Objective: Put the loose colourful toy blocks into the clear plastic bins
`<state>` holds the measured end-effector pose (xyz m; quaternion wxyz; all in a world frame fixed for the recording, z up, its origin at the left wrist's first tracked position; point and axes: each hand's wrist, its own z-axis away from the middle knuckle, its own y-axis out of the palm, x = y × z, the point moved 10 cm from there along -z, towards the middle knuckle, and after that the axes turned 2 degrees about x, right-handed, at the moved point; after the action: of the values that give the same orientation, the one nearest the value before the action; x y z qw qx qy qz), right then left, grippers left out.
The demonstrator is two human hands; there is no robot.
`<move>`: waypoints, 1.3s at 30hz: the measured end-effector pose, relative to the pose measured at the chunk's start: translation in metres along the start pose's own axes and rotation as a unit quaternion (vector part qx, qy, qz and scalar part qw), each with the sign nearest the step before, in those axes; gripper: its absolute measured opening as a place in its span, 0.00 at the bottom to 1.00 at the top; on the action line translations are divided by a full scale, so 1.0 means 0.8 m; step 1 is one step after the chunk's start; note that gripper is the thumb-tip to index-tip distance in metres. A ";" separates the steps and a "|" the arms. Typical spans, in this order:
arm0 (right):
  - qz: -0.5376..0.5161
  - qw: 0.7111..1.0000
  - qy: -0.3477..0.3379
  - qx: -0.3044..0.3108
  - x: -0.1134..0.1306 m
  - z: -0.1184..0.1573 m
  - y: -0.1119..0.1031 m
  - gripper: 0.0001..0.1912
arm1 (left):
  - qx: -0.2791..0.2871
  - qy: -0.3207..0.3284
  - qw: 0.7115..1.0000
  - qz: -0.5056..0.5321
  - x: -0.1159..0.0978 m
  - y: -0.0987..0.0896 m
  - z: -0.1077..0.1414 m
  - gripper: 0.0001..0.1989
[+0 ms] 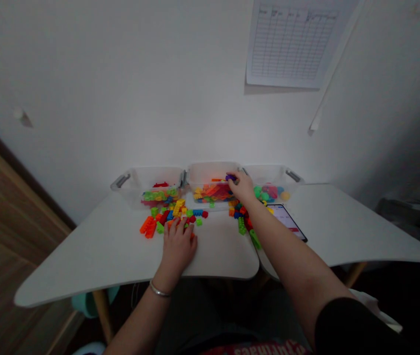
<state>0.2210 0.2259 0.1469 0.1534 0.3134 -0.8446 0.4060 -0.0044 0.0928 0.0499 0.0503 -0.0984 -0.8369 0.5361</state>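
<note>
My right hand (243, 187) reaches over the middle clear plastic bin (214, 170), its thumb and fingers pinching a purple toy brick (231, 177). Inside that bin lie many orange, red and yellow pieces. Lower on the table, my left hand (179, 246) rests palm down with its fingers apart at the near edge of a loose brick pile (178, 209). Bits of orange show by its fingertips and thumb; what lies beneath the palm is hidden. Left of this hand are joined orange bricks (148, 227).
The left bin (132, 192) holds green and red pieces; the right bin (269, 173) holds round coloured ones. A second brick pile (242, 224) lies beside my right forearm, near a lit phone (287, 222). A wall stands behind the white table (217, 256).
</note>
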 end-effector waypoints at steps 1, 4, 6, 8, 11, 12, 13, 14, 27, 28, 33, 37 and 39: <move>0.016 1.000 -0.010 0.009 0.004 0.003 0.001 0.16 | -0.003 0.002 1.000 0.002 0.000 0.000 0.000 0.19; 0.078 0.996 -0.032 0.043 0.014 0.011 0.002 0.18 | -0.015 0.008 1.000 0.013 -0.001 -0.002 0.001 0.18; 0.121 0.990 -0.042 0.064 0.019 0.014 0.003 0.19 | -0.026 0.012 0.999 0.015 -0.002 -0.003 0.001 0.18; 0.156 0.983 -0.052 0.083 0.022 0.017 0.005 0.21 | -0.034 0.013 0.999 0.013 -0.002 -0.004 0.001 0.17; 0.179 0.979 -0.060 0.082 0.023 0.022 0.007 0.22 | -0.038 0.015 0.999 0.009 -0.001 -0.003 0.000 0.17; 0.176 0.980 -0.060 0.073 0.022 0.024 0.007 0.23 | -0.038 0.016 0.999 0.008 -0.001 -0.003 0.000 0.17; 0.167 0.982 -0.058 0.061 0.021 0.027 0.006 0.25 | -0.038 0.017 0.999 0.007 -0.001 -0.002 0.000 0.17; 0.154 0.985 -0.054 0.046 0.020 0.031 0.005 0.26 | -0.037 0.019 0.999 0.006 -0.001 -0.001 0.000 0.17; 0.006 0.991 -0.075 0.106 0.078 0.164 0.080 0.27 | -0.054 0.032 0.998 0.013 -0.002 0.001 0.000 0.18; 0.006 0.989 -0.070 0.133 0.077 0.169 0.090 0.28 | -0.054 0.032 0.998 0.013 -0.002 0.000 0.000 0.18; 0.014 0.977 -0.047 0.205 0.068 0.177 0.109 0.32 | -0.054 0.031 0.998 0.012 -0.001 0.001 0.000 0.17; 0.027 0.968 -0.079 0.238 0.076 0.178 0.119 0.33 | -0.056 0.035 0.998 0.019 -0.002 0.002 0.000 0.18; 0.034 0.964 -0.091 0.246 0.079 0.178 0.125 0.32 | -0.056 0.035 0.998 0.023 -0.001 0.002 0.000 0.18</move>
<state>0.1075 0.1365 0.0316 -0.0200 0.3482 -0.7392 0.5761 -0.0031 0.0931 0.0481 0.0616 -0.1390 -0.8610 0.4853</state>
